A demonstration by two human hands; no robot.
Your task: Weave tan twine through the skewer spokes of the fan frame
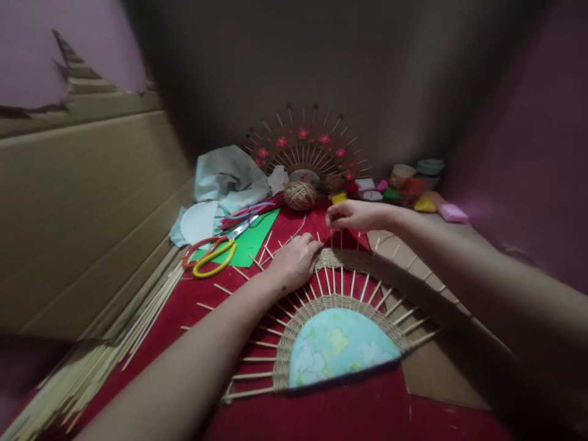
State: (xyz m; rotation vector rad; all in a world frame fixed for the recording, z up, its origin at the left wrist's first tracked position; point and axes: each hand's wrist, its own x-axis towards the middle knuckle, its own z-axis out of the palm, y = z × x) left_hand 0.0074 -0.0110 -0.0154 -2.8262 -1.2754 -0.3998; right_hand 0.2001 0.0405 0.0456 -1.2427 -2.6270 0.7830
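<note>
A half-round fan of thin sticks lies on the red surface, with a light blue flowered panel (337, 346) at its centre and a woven twine band (294, 324) around that. Farther out, a second woven band (344, 260) crosses the upper sticks. My left hand (298, 260) is closed at this outer band's left end, fingers curled over the sticks. Just above the band, my right hand (346, 214) is raised with its fingertips pinched together. Whatever thin thing it pinches is too small to make out.
Orange-and-yellow-handled scissors (214, 256) lie on green paper (255, 236). Loose sticks (105, 349) run along the left beside a cardboard wall (92, 214). Behind are a twine ball (300, 195), a flowered fan (303, 135) and several colourful packets. Brown cardboard (441, 380) lies at right.
</note>
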